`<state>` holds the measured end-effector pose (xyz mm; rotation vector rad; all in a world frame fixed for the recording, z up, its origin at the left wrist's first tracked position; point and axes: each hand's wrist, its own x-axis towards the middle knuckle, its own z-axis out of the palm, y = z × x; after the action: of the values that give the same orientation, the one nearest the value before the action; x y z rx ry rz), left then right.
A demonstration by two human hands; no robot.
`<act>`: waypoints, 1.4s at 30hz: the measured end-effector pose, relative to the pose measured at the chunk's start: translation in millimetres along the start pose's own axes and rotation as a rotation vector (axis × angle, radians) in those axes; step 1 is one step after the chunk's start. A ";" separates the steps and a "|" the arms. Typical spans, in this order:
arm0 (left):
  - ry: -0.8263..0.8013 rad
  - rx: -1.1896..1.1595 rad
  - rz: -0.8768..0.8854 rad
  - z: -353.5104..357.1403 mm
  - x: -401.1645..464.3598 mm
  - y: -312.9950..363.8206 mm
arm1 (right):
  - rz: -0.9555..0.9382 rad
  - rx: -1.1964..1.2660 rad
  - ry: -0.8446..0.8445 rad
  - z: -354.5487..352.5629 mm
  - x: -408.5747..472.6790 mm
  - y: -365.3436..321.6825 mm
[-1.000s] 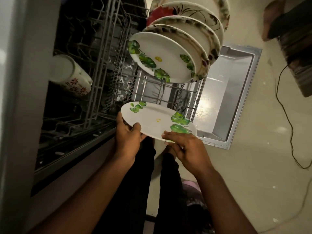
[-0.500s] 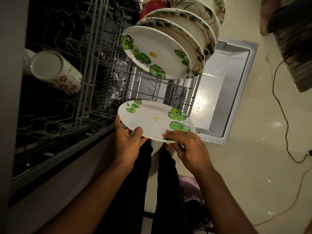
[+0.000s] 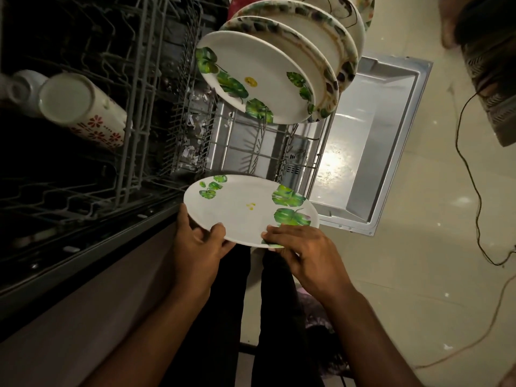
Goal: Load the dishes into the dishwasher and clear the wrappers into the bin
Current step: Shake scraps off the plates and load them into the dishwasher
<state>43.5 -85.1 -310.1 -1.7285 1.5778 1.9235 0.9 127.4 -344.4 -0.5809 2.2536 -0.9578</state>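
Over lower rack [image 3: 259, 152], near its front edge: plate [image 3: 248, 210], white with green leaf print and a small yellow spot, held roughly flat, slightly tilted. Left hand [image 3: 199, 247] grasping near-left rim, thumb [image 3: 216, 233] curled over the top face, remaining fingers underneath. Right hand [image 3: 304, 252] grasping near-right rim, fingers [image 3: 275, 233] laid on top over a leaf print, thumb not visible. Plate not touching rack wires; no contact with other dishes.

Further back in same rack: four plates standing on edge, leaning, overlapping front to back. Front one [image 3: 257, 79] same leaf pattern with yellow spot. Behind it two plates with dark mottled rims [image 3: 321, 74]. Rearmost [image 3: 343, 9] cut off by frame top. Red item [image 3: 236, 8] behind them, type unclear.

Upper rack [image 3: 139, 79] pulled out at left, grey wire. Mug [image 3: 81, 107] with red flower print lying on its side there, base toward camera. Second white mug [image 3: 23, 88] just beside it at far left, partly out of frame, blurred.

Pale scraps [image 3: 195, 127] scattered on rack wires between the two racks, can't tell what.

Door [image 3: 371, 141] folded down flat, glare on inner panel. Dark trouser legs [image 3: 223, 317] below hands. Black cable [image 3: 472, 169] on floor [image 3: 405, 289] at right.
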 end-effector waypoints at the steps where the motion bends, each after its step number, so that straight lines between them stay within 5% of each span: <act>1: -0.005 0.002 -0.007 2.1 1.5 -1.6 | 0.009 -0.005 0.001 1.3 0.4 2.4; 9: -0.035 -0.056 0.034 21.8 20.6 10.0 | 0.079 0.119 0.031 -4.9 20.2 6.6; 17: -0.065 -0.071 0.035 29.4 30.2 22.4 | 0.203 -0.020 -0.004 -13.5 31.5 -3.0; 42: -0.001 0.098 0.071 2.9 17.5 -12.0 | 0.066 -0.055 -0.025 18.8 -0.2 3.9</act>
<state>43.5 -86.8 -331.5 -1.6551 1.7248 1.8439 13.3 120.9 -357.6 -0.5362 2.2685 -0.8539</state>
